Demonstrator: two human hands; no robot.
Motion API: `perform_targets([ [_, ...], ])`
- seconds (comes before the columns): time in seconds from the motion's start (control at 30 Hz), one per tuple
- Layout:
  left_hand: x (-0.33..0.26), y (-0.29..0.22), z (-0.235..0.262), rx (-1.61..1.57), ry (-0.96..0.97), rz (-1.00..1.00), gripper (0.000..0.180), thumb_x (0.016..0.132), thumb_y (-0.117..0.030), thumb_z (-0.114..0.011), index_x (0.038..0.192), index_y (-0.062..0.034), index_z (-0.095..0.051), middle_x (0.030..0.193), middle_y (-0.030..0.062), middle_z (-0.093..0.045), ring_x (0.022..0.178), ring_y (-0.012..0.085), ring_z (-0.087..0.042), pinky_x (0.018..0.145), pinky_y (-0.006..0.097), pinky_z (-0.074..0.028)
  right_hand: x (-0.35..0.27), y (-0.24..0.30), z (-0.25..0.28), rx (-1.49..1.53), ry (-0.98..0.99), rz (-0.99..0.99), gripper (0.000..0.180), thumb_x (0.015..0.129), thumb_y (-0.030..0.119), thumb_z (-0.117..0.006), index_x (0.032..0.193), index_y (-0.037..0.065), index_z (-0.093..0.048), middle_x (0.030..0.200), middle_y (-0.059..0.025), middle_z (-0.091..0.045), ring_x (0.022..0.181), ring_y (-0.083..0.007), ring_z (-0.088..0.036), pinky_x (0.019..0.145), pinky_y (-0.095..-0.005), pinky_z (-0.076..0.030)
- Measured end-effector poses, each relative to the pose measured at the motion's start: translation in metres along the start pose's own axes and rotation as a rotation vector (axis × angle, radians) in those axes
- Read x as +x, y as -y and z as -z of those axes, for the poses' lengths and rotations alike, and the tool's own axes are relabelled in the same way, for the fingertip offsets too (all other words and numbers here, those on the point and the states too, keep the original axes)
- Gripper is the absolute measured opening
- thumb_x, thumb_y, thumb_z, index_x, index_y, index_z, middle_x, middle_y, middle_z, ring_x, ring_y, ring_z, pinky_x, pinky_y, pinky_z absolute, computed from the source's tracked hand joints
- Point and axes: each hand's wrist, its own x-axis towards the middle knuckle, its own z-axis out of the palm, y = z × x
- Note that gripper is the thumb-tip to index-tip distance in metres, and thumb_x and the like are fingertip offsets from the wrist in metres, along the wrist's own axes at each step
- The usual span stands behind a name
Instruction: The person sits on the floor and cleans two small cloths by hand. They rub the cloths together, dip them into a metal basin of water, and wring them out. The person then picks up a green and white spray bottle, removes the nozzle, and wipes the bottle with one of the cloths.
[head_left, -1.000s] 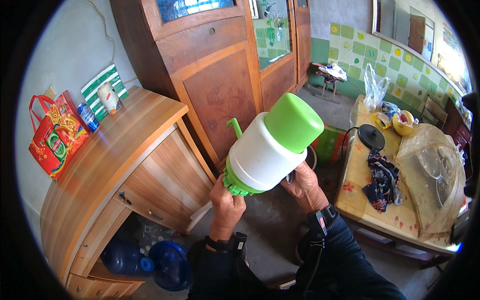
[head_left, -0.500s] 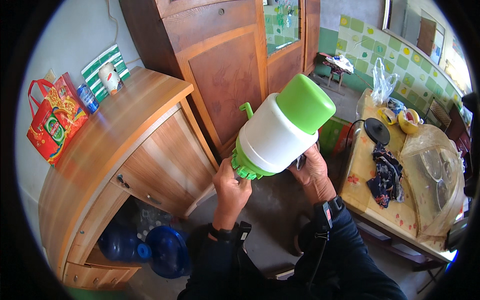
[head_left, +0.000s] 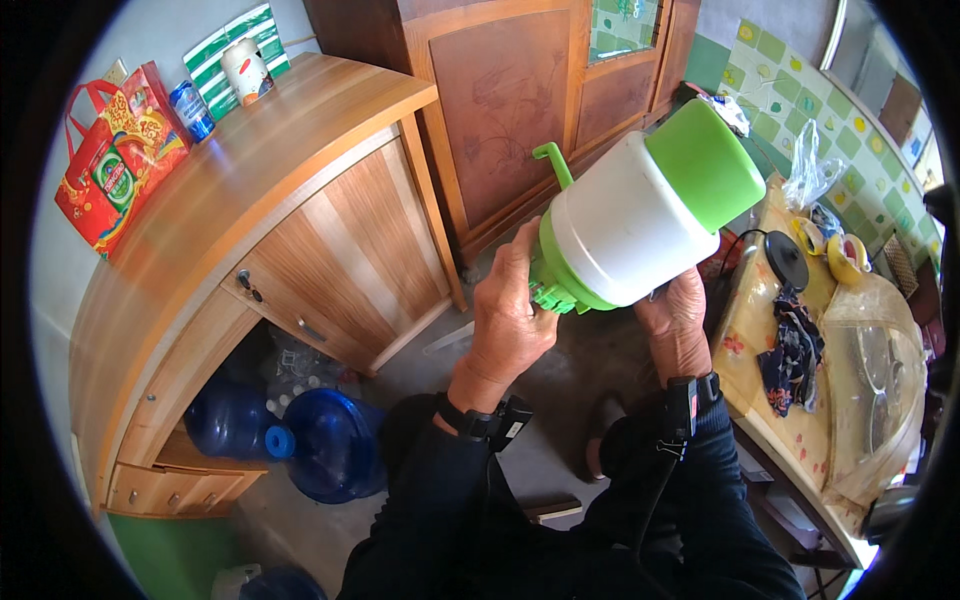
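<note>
Held up in front of me is a hand-press water pump point(head_left: 632, 222) with a white body, a green cap, a green spout and a green toothed base. It is tilted, its cap toward the upper right. The fingers of my left hand point(head_left: 508, 318) are closed round the green base, below the spout. Under the white body, my right hand point(head_left: 682, 318) grips the pump from the other side; its fingertips are hidden behind the pump. Two blue water bottles, one lying point(head_left: 228, 418) and one beside it point(head_left: 335, 447), are at the lower left.
A wooden cabinet point(head_left: 340, 240) on the left bears a red bag point(head_left: 118, 170), a blue can point(head_left: 191, 112) and a patterned cylinder point(head_left: 246, 72). At right, a table point(head_left: 745, 345) holds a dark cloth point(head_left: 790, 350), a black lid point(head_left: 786, 261) and a mesh food cover point(head_left: 870, 390). A brown wardrobe point(head_left: 500, 115) stands behind.
The pump and both hands have shifted to the right in view, the pump tilting further over. My left hand has moved up round the base. My view has also shifted.
</note>
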Motion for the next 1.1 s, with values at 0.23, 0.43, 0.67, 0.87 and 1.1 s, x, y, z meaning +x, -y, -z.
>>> perform_targets([
  [0.23, 0.002, -0.003, 0.010, -0.399, 0.210, 0.249, 0.073, 0.089, 0.011, -0.057, 0.161, 0.0019, -0.049, 0.137, 0.0202, -0.069, 0.119, 0.0261, -0.073, 0.098, 0.037, -0.061, 0.004, 0.002, -0.004, 0.008, -0.080, -0.030, 0.060, 0.100, 0.026, -0.084, 0.150, 0.003, -0.063, 0.145, -0.0130, -0.073, 0.133, -0.0325, -0.070, 0.119, -0.0559, -0.054],
  [0.43, 0.003, -0.002, 0.025, -0.796, 0.363, 0.474, 0.076, 0.098, 0.000, -0.071, 0.166, 0.0075, -0.038, 0.148, 0.0236, -0.063, 0.132, 0.0263, -0.067, 0.110, 0.040, -0.056, 0.003, 0.001, -0.010, -0.086, -0.178, -0.042, 0.057, 0.099, 0.041, -0.085, 0.143, 0.008, -0.068, 0.131, -0.0072, -0.078, 0.118, -0.0255, -0.077, 0.097, -0.0537, -0.066],
  [0.67, 0.004, -0.001, 0.011, -0.728, 0.213, 0.434, 0.099, 0.100, -0.032, -0.087, 0.170, 0.0061, -0.029, 0.158, 0.0252, -0.054, 0.146, 0.0307, -0.055, 0.121, 0.044, -0.048, 0.002, 0.000, -0.022, -0.144, -0.083, -0.037, 0.063, 0.097, 0.037, -0.088, 0.146, 0.005, -0.064, 0.131, -0.0055, -0.078, 0.117, -0.0201, -0.076, 0.099, -0.0439, -0.065],
  [0.87, 0.006, 0.000, 0.011, -0.602, 0.243, 0.398, 0.122, 0.082, -0.042, -0.102, 0.170, 0.0040, -0.030, 0.161, 0.0216, -0.050, 0.146, 0.0317, -0.057, 0.121, 0.046, -0.050, -0.001, 0.001, -0.032, -0.199, 0.011, -0.038, 0.066, 0.095, 0.033, -0.091, 0.146, 0.002, -0.063, 0.129, -0.0049, -0.077, 0.116, -0.0184, -0.075, 0.099, -0.0391, -0.063],
  [1.1, 0.009, -0.001, 0.022, -0.520, 0.237, 0.345, 0.134, 0.074, -0.061, -0.102, 0.168, 0.0045, -0.033, 0.160, 0.0211, -0.052, 0.140, 0.0295, -0.061, 0.118, 0.045, -0.053, 0.002, -0.004, -0.042, -0.223, 0.011, -0.043, 0.065, 0.093, 0.029, -0.094, 0.141, -0.003, -0.064, 0.121, -0.0086, -0.077, 0.105, -0.0188, -0.076, 0.087, -0.0348, -0.064],
])
